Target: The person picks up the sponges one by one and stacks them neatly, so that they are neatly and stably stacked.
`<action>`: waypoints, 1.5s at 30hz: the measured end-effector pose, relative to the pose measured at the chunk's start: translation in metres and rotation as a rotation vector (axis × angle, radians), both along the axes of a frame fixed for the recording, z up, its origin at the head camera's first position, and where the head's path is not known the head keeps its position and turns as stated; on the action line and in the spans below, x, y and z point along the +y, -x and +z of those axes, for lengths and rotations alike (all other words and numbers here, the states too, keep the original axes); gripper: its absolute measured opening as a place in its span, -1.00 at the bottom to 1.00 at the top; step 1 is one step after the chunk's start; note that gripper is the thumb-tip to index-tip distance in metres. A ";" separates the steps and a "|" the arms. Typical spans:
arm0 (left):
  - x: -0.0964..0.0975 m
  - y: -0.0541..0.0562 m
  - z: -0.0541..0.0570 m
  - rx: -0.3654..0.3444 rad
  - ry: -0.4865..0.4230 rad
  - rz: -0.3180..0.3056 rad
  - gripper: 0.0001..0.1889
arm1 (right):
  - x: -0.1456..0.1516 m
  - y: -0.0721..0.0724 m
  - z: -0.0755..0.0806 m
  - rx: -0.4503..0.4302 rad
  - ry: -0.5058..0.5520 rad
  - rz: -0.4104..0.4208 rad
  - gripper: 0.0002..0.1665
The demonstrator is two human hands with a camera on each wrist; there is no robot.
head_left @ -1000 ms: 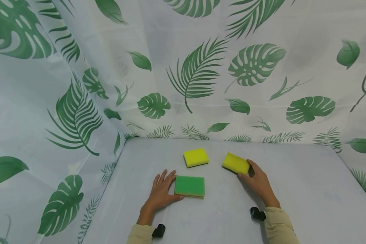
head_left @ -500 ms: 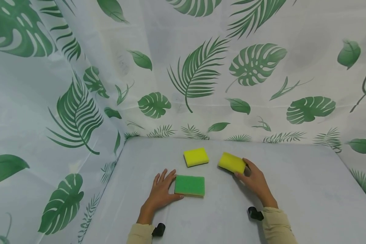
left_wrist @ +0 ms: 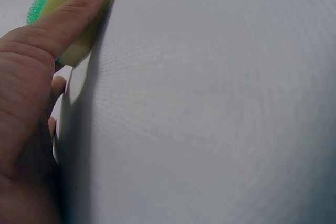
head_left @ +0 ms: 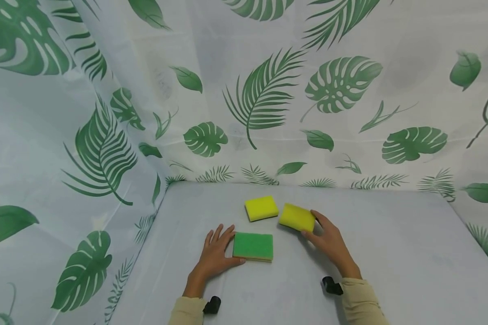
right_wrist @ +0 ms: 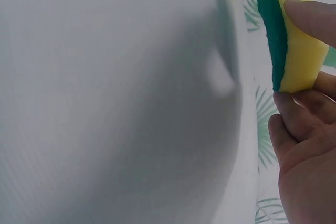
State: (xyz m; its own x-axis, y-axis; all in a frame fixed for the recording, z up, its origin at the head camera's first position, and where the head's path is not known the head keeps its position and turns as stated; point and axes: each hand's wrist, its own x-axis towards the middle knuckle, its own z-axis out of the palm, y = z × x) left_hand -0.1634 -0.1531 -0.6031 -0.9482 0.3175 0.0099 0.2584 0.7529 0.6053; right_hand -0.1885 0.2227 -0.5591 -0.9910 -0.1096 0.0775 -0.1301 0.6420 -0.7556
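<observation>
Pale tabletop (head_left: 268, 289): yellow-topped sponge (head_left: 261, 208) lying flat toward far edge; nearer, green-topped stack (head_left: 253, 246), seemingly two sponges.

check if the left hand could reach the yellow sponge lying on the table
Probably yes: the left hand is near, and nothing stands between its fingers and the yellow sponge. It touches the green sponge, though, so it would likely leave that first.

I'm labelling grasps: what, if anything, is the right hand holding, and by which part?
The right hand holds the right-hand yellow sponge, its fingers gripping the end nearest the wrist.
</observation>
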 end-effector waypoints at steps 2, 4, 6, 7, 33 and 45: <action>0.000 0.000 0.000 0.002 0.003 -0.004 -0.03 | -0.004 -0.001 0.000 0.022 0.004 0.012 -0.06; 0.000 0.000 0.000 0.007 0.002 -0.006 -0.04 | -0.008 -0.002 0.000 0.037 0.012 0.023 -0.06; 0.000 0.000 0.000 0.010 0.001 -0.008 -0.03 | -0.012 -0.002 0.001 0.041 0.018 0.031 -0.06; -0.001 0.000 0.000 0.009 0.002 -0.008 -0.03 | -0.014 -0.003 0.002 0.042 0.019 0.037 -0.06; 0.000 -0.001 0.002 0.004 -0.001 -0.017 -0.07 | -0.060 -0.018 0.023 0.129 0.057 0.154 -0.09; -0.001 -0.001 0.003 0.008 -0.008 -0.014 -0.07 | -0.080 -0.024 0.019 0.163 0.064 0.235 -0.09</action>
